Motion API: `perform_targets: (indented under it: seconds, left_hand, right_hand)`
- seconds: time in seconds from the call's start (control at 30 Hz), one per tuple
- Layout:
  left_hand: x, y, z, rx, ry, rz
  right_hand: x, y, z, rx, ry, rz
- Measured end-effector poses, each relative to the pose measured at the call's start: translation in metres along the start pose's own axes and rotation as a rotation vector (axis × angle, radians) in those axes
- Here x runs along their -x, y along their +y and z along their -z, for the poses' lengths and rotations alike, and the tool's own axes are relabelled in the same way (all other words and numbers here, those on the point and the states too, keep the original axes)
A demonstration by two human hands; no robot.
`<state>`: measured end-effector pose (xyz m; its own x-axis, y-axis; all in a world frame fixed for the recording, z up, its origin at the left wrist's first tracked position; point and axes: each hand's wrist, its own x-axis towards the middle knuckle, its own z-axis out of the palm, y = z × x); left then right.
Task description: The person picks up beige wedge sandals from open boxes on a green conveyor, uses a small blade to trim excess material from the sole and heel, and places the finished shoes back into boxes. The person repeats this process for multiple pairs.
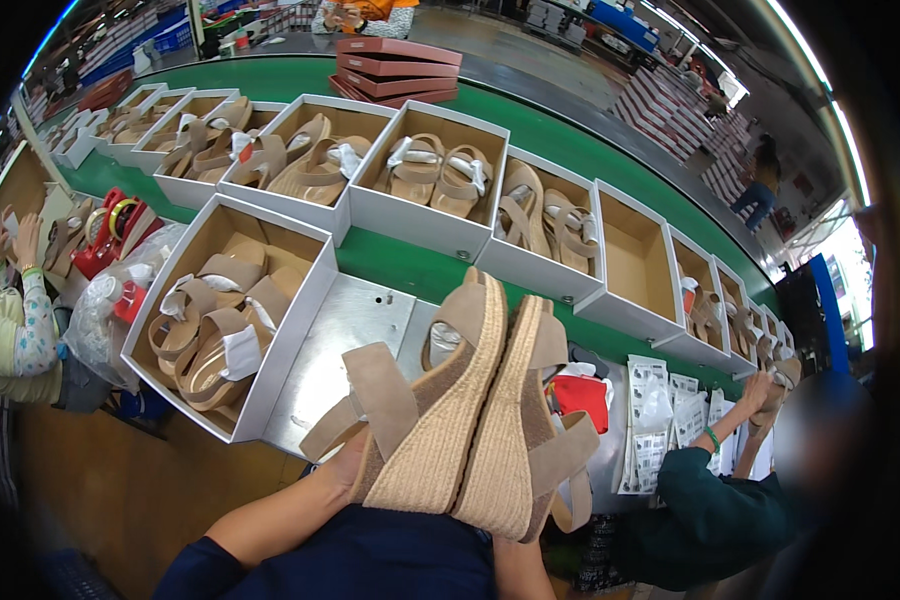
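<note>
Wedge sandals (425, 440), held up side by side at the metal worktop's (355, 310) near edge.
Left hand (348, 468) grasps one near its heel; the right hand is hidden behind the other, its grip impossible to tell. A loose hold could let that sandal drop; protruding straps could snag the white box's (294, 340) rim.

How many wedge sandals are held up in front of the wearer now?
2: the left wedge sandal, with the left hand at its heel end, and the right wedge sandal beside it. Anything behind them would be hidden.
</note>
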<state>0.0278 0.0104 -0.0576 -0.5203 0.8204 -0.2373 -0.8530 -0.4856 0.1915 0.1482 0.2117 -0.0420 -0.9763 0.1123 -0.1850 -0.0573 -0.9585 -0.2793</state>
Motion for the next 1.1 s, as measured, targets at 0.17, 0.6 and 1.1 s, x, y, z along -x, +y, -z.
perform_targets:
  seconds: [0.17,0.6,1.1]
  left_hand:
    - [0.004,-0.001,-0.007,-0.02,-0.048,-0.003]
    - [0.015,0.02,-0.001,-0.272,-0.032,-0.032]
    - [0.042,0.076,-0.079,-0.505,-0.137,-0.155]
  right_hand:
    - [0.006,-0.004,0.004,0.075,0.03,-0.001]
    - [-0.003,-0.012,0.02,0.258,0.058,0.02]
    - [0.013,-0.08,-0.067,0.708,-0.216,0.085]
